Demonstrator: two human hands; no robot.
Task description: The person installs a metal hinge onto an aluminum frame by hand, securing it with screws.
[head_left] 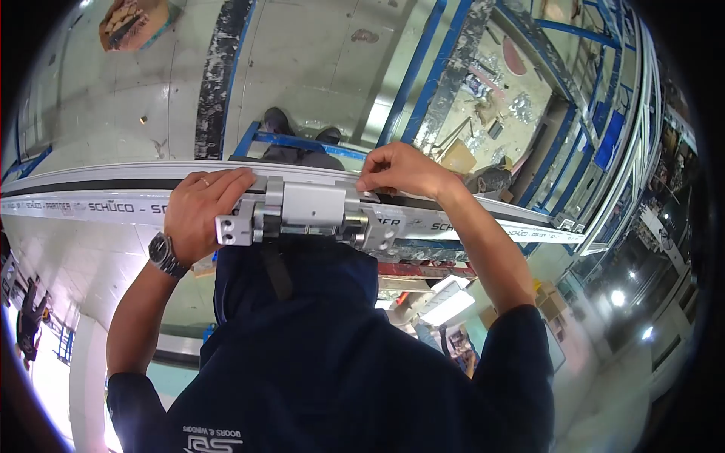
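A long white-filmed profile printed with SCHÜCO runs across in front of my body. On it sits a silver-grey door hinge with a thick barrel and side leaves with screw holes. My left hand, with a watch and ring, lies over the profile at the hinge's left end. Its fingers are stretched out and the fingertips touch the hinge; the thumb is hidden. At the hinge's right end my right hand has thumb and fingertips pinched together close to the profile's dark groove. What they hold, if anything, is too small to tell.
Blue metal frames with worn dark padding stand beyond the profile. At the upper right, scraps and offcuts lie on a tray-like surface. Several long profiles are at the right edge. A cardboard box is at the upper left.
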